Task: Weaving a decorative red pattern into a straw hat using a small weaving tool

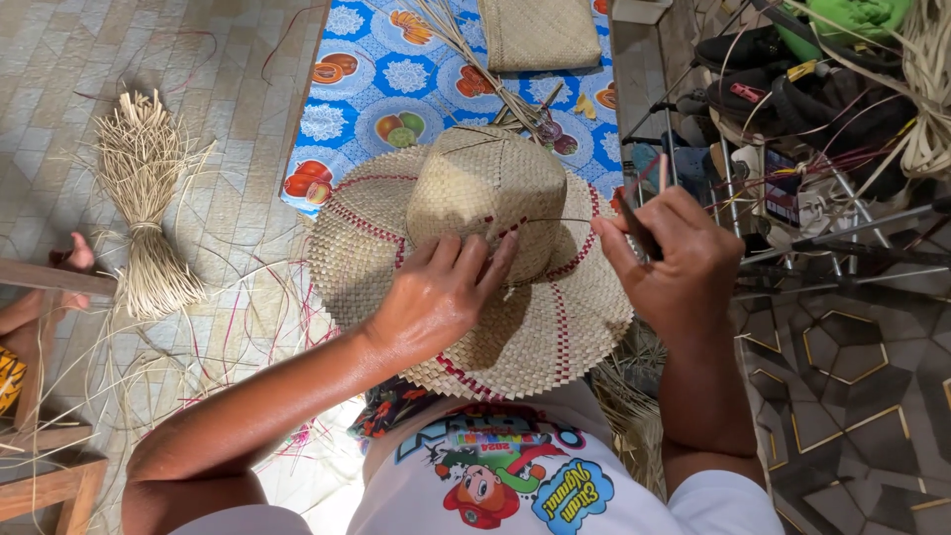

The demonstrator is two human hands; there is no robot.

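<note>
Straw-coloured woven hat (pixel 475 253), red strips run through brim and crown base, resting crown-up on the lap, just above a white printed shirt (pixel 515 476). Kept there, seemingly, so the band where crown meets brim faces upward within easy reach.

Left hand (pixel 436 297) laid flat over the near brim, fingers (pixel 475 260) spread and pressed against the crown's base; likely steadying the weave and holding down the spot being worked. Nothing pinched there, only pressure.

Right hand (pixel 674 263) just beyond the brim's right edge, fingers closed together around a thin dark tool (pixel 642 223), scissors by the look of it, though blades partly hidden. A fine strand (pixel 550 220) stretches from that pinch across to the crown near the left fingertips, taut, probably drawn tight so it seats in the weave.

Farther out from the left hold: loose straw and pink strips scattered on the tiled floor (pixel 228 129), a tied bundle of dry straw (pixel 147 208) standing well apart, stock kept within arm's reach. A bare foot of another person (pixel 74 256) near that bundle, beside a wooden frame.

Beyond the crown: a blue fruit-patterned cloth (pixel 386 99) with a flat woven mat piece (pixel 540 35) and long straw stalks on it. Past the right hold: a metal rack (pixel 792 198) crowded with shoes and cords.
</note>
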